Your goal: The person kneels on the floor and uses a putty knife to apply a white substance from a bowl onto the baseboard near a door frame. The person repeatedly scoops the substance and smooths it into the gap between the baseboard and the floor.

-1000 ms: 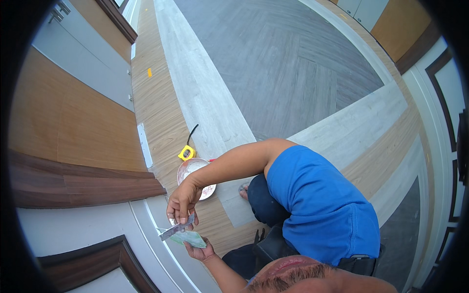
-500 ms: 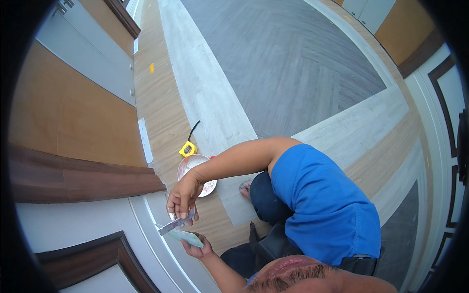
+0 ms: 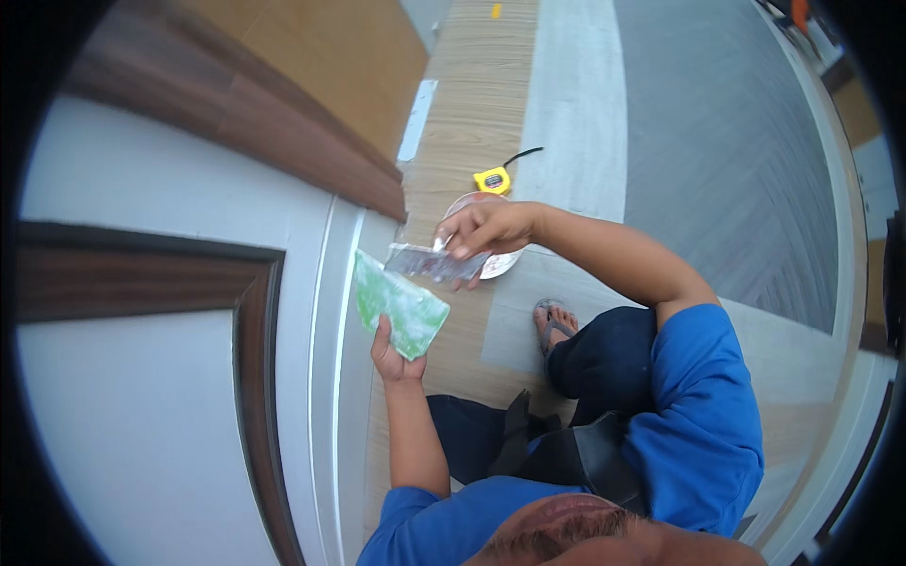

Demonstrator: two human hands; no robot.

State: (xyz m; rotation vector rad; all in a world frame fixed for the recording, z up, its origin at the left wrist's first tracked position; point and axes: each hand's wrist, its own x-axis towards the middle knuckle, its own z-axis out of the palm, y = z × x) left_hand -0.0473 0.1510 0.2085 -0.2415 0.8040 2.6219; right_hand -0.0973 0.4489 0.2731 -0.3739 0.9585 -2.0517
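White wall [image 3: 189,193] nearby, green plate [image 3: 404,307] shows wider vs. prev., L hand [image 3: 396,360] gripping it, R hand [image 3: 486,230] gripping scraper [image 3: 422,261].

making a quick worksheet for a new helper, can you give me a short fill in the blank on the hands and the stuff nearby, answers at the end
The left hand holds a flat board that, under its white smears, is ____. The right hand holds a flat scraper, and the sleeve on that arm is ____. The tape measure near the round dish has a body coloured ____.

Missing words: green; blue; yellow.
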